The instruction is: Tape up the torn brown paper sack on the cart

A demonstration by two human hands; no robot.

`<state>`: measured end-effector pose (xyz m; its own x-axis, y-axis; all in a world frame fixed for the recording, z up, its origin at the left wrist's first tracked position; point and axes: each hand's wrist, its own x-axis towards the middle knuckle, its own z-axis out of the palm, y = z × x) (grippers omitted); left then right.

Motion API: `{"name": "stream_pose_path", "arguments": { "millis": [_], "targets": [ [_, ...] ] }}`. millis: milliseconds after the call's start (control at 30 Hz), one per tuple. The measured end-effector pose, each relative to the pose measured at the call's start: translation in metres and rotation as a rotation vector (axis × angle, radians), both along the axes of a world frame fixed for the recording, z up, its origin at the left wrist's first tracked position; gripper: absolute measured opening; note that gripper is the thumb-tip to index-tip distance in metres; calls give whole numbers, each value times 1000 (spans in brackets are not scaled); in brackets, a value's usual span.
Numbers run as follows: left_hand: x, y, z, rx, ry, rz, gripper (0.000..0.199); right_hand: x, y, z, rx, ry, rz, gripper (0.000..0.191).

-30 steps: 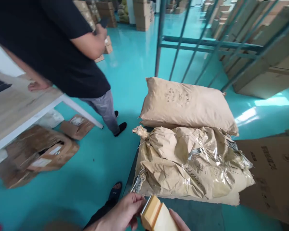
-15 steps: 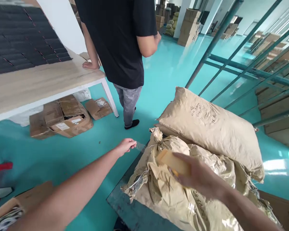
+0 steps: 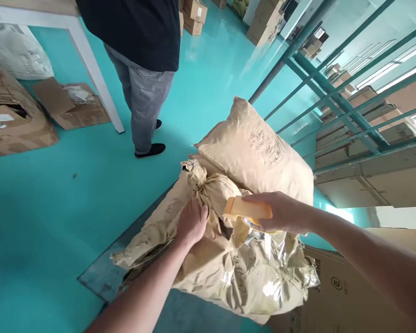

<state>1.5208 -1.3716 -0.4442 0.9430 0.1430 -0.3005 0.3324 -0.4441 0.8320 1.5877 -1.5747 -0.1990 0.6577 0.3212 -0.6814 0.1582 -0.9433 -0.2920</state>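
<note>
My right hand point(image 3: 286, 212) is closed around an orange tape dispenser point(image 3: 249, 209), with part of a tape roll showing beneath it. The dispenser is over a crumpled brown paper sack point(image 3: 208, 259), just right of its neck. That neck point(image 3: 196, 176) is twisted and gathered up. Against the sack, just below the neck, my left hand point(image 3: 191, 222) lies with index finger and thumb apart; its other fingers are partly hidden. Shiny clear tape covers areas of the sack's right side. Behind it rests a full paper sack point(image 3: 253, 143) with handwriting on it.
The sacks lie on a dark flat platform point(image 3: 107, 273). A green metal rail frame point(image 3: 353, 120) stands at the right, with large cartons point(image 3: 350, 286) below. Ahead, a person in a black shirt point(image 3: 135, 32) stands beside a table point(image 3: 90, 69). Opened cartons point(image 3: 85, 111) sit under it.
My left hand has moved from beside the sack, where it pinched a strip of tape, onto the sack below its neck. My right hand still holds the dispenser. The view has tilted down and turned right.
</note>
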Motion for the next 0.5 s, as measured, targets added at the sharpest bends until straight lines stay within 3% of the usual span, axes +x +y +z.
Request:
{"name": "stream_pose_path", "arguments": {
  "millis": [67, 167, 267, 367, 500],
  "targets": [
    [-9, -26, 5, 232, -97, -47, 75, -10, -33, -9, 3, -89, 88, 73],
    [-6, -40, 7, 516, -86, -139, 78, -22, -86, -30, 39, -161, 136, 79],
    [1, -49, 21, 545, 76, -80, 76, -27, -128, -47, 202, -173, 131, 80],
    [-3, -82, 41, 591, 192, 62, 78, -40, -175, -52, 322, -146, 41, 77],
    [-12, -124, 54, 816, 101, 107, 90, -78, -266, -59, 325, -96, -28, 79]
  ]
}}
